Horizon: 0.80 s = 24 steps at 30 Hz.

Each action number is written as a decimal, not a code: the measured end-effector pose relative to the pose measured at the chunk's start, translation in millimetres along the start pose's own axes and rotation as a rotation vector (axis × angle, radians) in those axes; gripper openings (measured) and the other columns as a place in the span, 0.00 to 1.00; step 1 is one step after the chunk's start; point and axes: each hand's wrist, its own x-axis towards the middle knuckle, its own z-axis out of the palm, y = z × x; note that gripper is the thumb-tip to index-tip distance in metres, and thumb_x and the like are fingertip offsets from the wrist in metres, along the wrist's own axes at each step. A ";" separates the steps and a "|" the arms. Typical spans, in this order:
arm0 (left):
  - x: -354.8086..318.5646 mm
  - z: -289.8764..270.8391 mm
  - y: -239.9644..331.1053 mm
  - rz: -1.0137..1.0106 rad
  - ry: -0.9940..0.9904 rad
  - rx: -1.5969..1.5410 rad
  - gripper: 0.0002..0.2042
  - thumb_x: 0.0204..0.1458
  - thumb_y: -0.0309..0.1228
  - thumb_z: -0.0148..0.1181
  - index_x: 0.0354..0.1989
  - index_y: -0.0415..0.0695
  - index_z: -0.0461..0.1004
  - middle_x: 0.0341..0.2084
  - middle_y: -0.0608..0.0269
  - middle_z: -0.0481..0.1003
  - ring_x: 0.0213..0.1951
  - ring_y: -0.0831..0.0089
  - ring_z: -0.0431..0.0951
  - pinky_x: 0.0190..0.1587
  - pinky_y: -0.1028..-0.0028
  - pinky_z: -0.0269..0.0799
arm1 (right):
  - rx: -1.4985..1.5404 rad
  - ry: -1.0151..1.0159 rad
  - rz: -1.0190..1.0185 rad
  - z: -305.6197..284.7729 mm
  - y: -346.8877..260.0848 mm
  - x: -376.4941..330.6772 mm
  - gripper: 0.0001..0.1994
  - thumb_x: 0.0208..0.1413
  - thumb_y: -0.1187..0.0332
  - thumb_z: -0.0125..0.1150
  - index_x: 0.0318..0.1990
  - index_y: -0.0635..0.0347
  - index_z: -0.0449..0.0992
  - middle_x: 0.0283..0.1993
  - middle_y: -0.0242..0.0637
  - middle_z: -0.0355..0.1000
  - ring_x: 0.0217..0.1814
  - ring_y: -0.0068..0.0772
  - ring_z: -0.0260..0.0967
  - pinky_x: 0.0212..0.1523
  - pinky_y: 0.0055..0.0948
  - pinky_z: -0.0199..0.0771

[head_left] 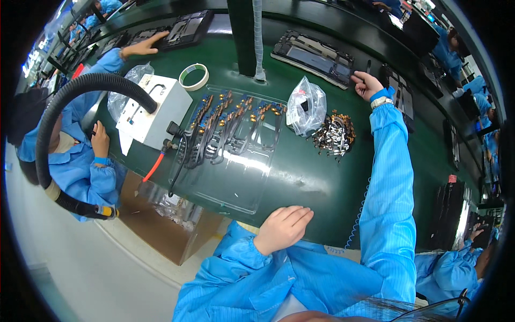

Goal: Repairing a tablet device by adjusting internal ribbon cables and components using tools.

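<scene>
My right hand (367, 86) reaches to the far side of the green bench, its fingers bent around the right end of a flat black tablet chassis (316, 58). That chassis lies on the conveyor strip with its inner parts exposed. My left hand (284, 229) rests at the near bench edge, fingers lying together and nothing visible in them. Between the hands lie a heap of small brass and silver parts (335, 134) and a clear plastic bag (307, 107). Left of these, a clear tray (252, 185) holds several rows of black flat cables (220, 129) with gold and blue ends.
A white box (155, 110) with a black corrugated hose (80, 80) stands at left, near a tape roll (193, 77). A dark post (244, 37) rises at the far edge. A co-worker's hand (144, 47) touches another chassis (185, 29). A cardboard box (161, 231) sits below.
</scene>
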 end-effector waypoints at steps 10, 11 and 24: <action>-8.9 6.3 6.9 -0.095 0.048 -0.030 0.12 0.37 0.23 0.56 0.35 0.44 0.74 0.36 0.63 0.73 0.40 0.64 0.73 0.41 0.68 0.69 | -0.017 -0.585 -0.182 -67.8 -35.0 -247.8 0.16 0.58 0.69 0.45 0.53 0.62 0.62 0.25 0.25 0.56 0.14 0.11 0.42 0.17 0.10 0.47; -10.8 3.7 7.9 -0.093 0.026 -0.027 0.13 0.37 0.23 0.56 0.36 0.44 0.74 0.37 0.62 0.72 0.41 0.63 0.72 0.43 0.66 0.68 | -0.025 -0.601 -0.253 -81.5 -40.4 -272.4 0.17 0.58 0.68 0.44 0.54 0.62 0.61 0.23 0.24 0.53 0.14 0.10 0.41 0.17 0.10 0.48; 182.8 60.1 83.0 -0.708 -0.368 -1.641 0.18 0.53 0.31 0.46 0.52 0.39 0.61 0.48 0.53 0.66 0.51 0.66 0.66 0.51 0.71 0.60 | -0.023 0.352 -0.919 -202.2 95.0 -257.3 0.07 0.53 0.70 0.50 0.36 0.63 0.72 0.20 0.22 0.58 0.18 0.13 0.53 0.19 0.15 0.57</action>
